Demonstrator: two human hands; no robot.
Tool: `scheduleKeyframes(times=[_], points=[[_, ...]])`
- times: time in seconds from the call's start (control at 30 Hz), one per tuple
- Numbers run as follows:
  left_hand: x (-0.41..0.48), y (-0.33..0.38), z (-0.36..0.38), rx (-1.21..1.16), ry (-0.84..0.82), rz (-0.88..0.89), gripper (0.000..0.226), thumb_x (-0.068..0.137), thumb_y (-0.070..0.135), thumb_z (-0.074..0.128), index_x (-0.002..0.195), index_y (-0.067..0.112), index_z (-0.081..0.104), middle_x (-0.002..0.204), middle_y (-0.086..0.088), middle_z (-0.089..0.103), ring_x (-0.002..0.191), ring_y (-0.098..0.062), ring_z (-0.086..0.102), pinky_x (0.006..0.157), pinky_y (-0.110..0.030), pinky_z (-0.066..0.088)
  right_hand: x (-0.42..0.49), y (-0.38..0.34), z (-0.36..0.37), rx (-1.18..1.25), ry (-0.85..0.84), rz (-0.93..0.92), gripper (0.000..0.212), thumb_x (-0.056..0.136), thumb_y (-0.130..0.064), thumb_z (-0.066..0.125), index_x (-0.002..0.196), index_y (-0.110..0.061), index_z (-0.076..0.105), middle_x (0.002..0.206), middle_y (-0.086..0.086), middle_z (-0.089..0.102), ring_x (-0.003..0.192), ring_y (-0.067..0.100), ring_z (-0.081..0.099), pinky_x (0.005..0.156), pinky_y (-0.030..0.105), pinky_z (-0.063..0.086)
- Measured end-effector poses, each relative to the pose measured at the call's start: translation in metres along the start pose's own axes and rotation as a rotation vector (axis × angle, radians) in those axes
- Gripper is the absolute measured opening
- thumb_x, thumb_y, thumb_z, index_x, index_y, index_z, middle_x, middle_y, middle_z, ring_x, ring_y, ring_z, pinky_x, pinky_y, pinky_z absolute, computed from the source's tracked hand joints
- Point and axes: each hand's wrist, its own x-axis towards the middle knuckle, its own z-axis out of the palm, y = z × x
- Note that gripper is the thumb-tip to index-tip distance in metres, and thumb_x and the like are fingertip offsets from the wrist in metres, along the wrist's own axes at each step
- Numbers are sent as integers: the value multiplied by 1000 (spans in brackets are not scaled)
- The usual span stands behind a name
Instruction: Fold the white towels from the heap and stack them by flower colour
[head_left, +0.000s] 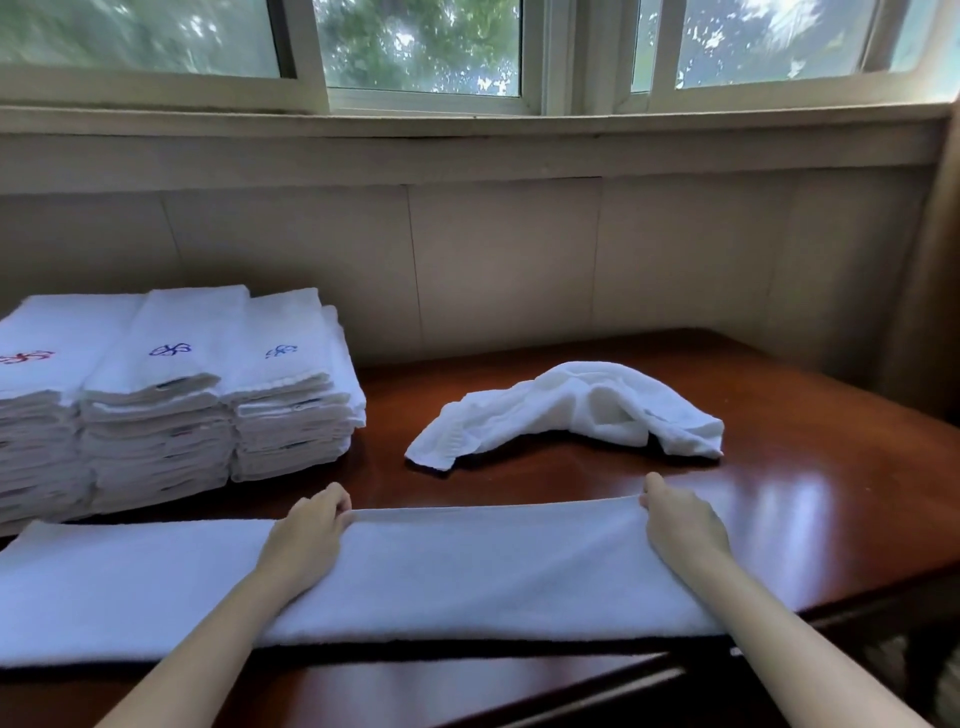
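Observation:
A long white towel (467, 577) lies flat across the near part of the dark wooden table (810, 483). My left hand (311, 525) pinches its far edge near the middle, and my right hand (675, 519) pinches the same edge at the right end, lifting it slightly. One crumpled white towel (566, 410) lies behind them in the middle of the table. At the back left stand three stacks of folded towels: one topped by a red flower (26, 358), one by a dark blue flower (169, 349), one by a lighter blue flower (283, 351).
A panelled wall (509, 260) and a window sill (467, 124) rise just behind the table. The table's right edge drops off at the far right, and its front edge runs under my forearms.

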Motion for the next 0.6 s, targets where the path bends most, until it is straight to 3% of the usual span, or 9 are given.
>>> scheduleKeyframes(times=[0.13, 0.2, 0.27, 0.33, 0.37, 0.43, 0.5, 0.57, 0.6], points=[[2, 5, 4, 155, 49, 31, 12, 99, 29, 42, 88, 25, 43, 87, 11, 53, 86, -15, 47, 73, -31, 36, 0, -11, -6, -139, -84, 56, 13, 92, -3, 38, 101, -14, 38, 115, 8, 56, 101, 30, 60, 66, 31, 42], [-3, 16, 4, 335, 142, 52, 12, 92, 28, 57, 88, 22, 47, 86, 6, 53, 83, -19, 50, 69, -32, 37, -4, -25, -13, -297, -15, 91, 26, 90, -4, 45, 114, -15, 41, 119, 5, 50, 102, 25, 59, 64, 31, 42], [-12, 28, 5, 406, 216, 111, 22, 74, 12, 74, 80, 16, 53, 75, -2, 51, 72, -26, 54, 57, -36, 42, -10, -50, -21, -373, 106, 43, 26, 88, -8, 48, 112, -17, 45, 117, 4, 48, 105, 24, 54, 75, 30, 41], [-14, 34, 8, 411, 178, 82, 22, 80, 1, 59, 83, 19, 46, 72, 4, 38, 78, -25, 56, 59, -37, 48, -19, -92, -20, -258, 131, -117, 21, 88, -9, 47, 107, -16, 49, 113, 4, 50, 103, 26, 52, 78, 31, 36], [-13, 33, 9, 380, 153, 36, 19, 87, 2, 47, 87, 21, 44, 73, 4, 34, 85, -23, 56, 65, -36, 48, -26, -119, -17, -150, 88, -242, 19, 90, -11, 44, 107, -14, 51, 113, 5, 52, 104, 27, 52, 77, 32, 33], [-11, 27, 7, 256, 110, 7, 21, 91, 5, 39, 93, 19, 54, 84, 4, 45, 93, -23, 55, 73, -35, 46, -43, -176, -7, 88, -137, -453, 27, 98, -24, 37, 116, -10, 53, 120, 9, 52, 113, 30, 50, 80, 34, 35], [-14, 16, -1, 5, 71, -7, 30, 93, 4, 39, 105, 18, 63, 99, 4, 57, 98, -20, 57, 79, -28, 43, -62, -223, 4, 201, -456, -554, 49, 100, -43, 31, 137, -12, 41, 141, 11, 43, 130, 31, 40, 99, 42, 35], [-24, -6, -17, -149, -8, -14, 35, 97, 7, 38, 122, 18, 60, 116, 5, 61, 111, -15, 55, 87, -18, 37, -73, -250, 17, 107, -570, -575, 64, 97, -58, 23, 151, -23, 17, 158, 7, 16, 146, 31, 11, 112, 57, 12], [-30, -25, -26, -127, -40, -26, 36, 100, 11, 37, 129, 19, 55, 125, 4, 58, 118, -15, 52, 93, -19, 35, -77, -258, 24, 47, -561, -559, 68, 94, -64, 20, 152, -30, 9, 161, 6, 4, 147, 32, -2, 110, 63, 1]])
